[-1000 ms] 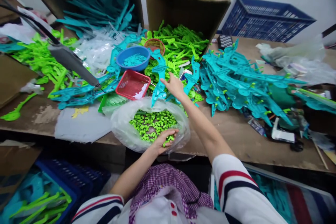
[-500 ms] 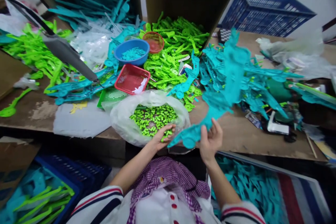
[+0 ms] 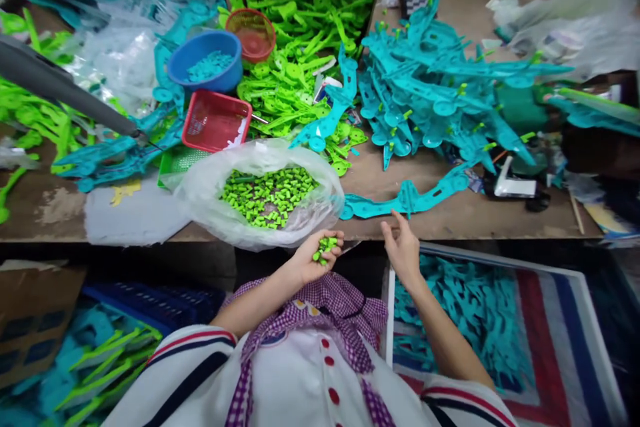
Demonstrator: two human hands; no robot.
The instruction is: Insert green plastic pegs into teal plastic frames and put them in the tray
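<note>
My left hand [image 3: 315, 257] is cupped palm up in front of the bench edge, holding a small heap of green plastic pegs [image 3: 326, 250]. Just beyond it, a clear plastic bag [image 3: 200, 190] lies open with many more of these pegs inside. My right hand [image 3: 404, 250] has its fingers apart and holds nothing. Its fingertips are close to a long turquoise plastic part [image 3: 425, 200] lying across the bench; whether they touch it I cannot tell. Behind this part rises a pile of turquoise parts [image 3: 430, 93], some with green pegs stuck in them.
Green plastic parts [image 3: 285, 87] spill from a cardboard box at the back. A blue bowl [image 3: 175, 70], a red tray [image 3: 193, 133] and a red basket [image 3: 257, 47] stand left of them. A grey arm [image 3: 65, 90] reaches in from the left. Turquoise parts fill a bin [image 3: 560, 267] below right.
My right hand has let go of the turquoise part, which now lies flat on the bench. My left hand has drawn back from the bag with the pegs. The view has shifted.
</note>
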